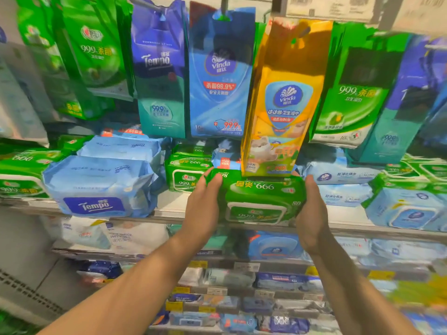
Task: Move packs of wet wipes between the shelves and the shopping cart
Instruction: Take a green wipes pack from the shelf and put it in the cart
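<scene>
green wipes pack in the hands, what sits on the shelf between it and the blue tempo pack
In the head view, another green pack and bare shelf lie between the held green pack and the Tempo pack.

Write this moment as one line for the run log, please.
left hand: holds green pack end | right hand: holds other end | pack: at shelf edge | cart: unseen

The green pack (pixel 261 201) is glossy plastic film with a smooth rigid lid; the blue pack (pixel 101 184) is crinkled, matt-looking film.
</scene>
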### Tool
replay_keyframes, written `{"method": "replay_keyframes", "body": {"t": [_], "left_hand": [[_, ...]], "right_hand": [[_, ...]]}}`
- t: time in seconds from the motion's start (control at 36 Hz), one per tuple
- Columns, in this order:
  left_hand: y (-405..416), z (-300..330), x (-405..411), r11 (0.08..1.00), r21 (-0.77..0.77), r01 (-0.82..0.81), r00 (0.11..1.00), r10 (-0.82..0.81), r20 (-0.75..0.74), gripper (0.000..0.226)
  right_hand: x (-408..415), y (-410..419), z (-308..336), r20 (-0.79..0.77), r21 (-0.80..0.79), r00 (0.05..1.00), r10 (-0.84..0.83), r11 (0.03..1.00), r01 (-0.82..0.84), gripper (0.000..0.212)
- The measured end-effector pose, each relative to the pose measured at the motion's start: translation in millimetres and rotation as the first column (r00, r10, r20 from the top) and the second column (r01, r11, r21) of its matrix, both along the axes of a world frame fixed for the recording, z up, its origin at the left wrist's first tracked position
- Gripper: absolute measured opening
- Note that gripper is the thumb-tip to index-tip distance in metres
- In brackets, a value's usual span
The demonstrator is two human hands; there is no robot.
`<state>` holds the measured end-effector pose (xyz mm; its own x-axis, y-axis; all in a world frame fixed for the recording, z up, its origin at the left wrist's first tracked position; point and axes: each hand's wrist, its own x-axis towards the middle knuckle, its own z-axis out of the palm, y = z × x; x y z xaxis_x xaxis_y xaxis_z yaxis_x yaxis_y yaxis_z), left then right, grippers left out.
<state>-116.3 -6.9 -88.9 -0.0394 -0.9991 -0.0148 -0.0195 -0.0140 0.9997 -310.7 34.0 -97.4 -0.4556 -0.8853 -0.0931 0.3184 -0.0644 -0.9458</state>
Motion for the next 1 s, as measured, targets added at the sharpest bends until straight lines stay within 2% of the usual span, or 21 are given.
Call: {"method": "replay_keyframes", "body": {"t": [0.14,0.25,0.36,0.56,0.69,0.86,1.0], "left_hand": [[0,-7,-5,0.999,0.039,-0.005,0.999,0.007,-0.037,0.053],[-3,-5,-8,0.998,0.062,-0.03,0.998,0.033,-0.049,0.038],[1,1,-10,0.998,0.054,-0.038,0.998,0.04,-0.039,0.073],[6,4,-14,0.993,0.087,-0.083,0.988,0.094,-0.122,0.089],[-12,-51,-18,0.983,0.177,-0.05,0.966,0.093,-0.24,0.087],[1,-13,-17,0.988,0.156,-0.02,0.965,0.06,-0.257,0.082],[22,3,-17,0.99,0.121,-0.073,0.979,0.094,-0.179,0.085]], "right_hand": [[0,-3,-1,0.017,-0.015,0.998,0.056,0.998,-0.056,0.045],[6,-6,-1,0.026,-0.015,0.999,0.03,0.999,-0.03,0.047],[7,-8,0,0.048,-0.001,0.999,0.016,1.0,-0.016,0.049],[8,-9,3,0.08,0.016,0.997,0.022,1.0,-0.023,0.057],[12,-8,7,0.154,0.0,0.988,0.017,1.0,-0.017,0.052],[15,1,17,0.191,-0.007,0.981,0.027,1.0,-0.026,0.063],[13,18,20,0.222,-0.01,0.974,0.04,0.999,-0.039,0.064]]}}
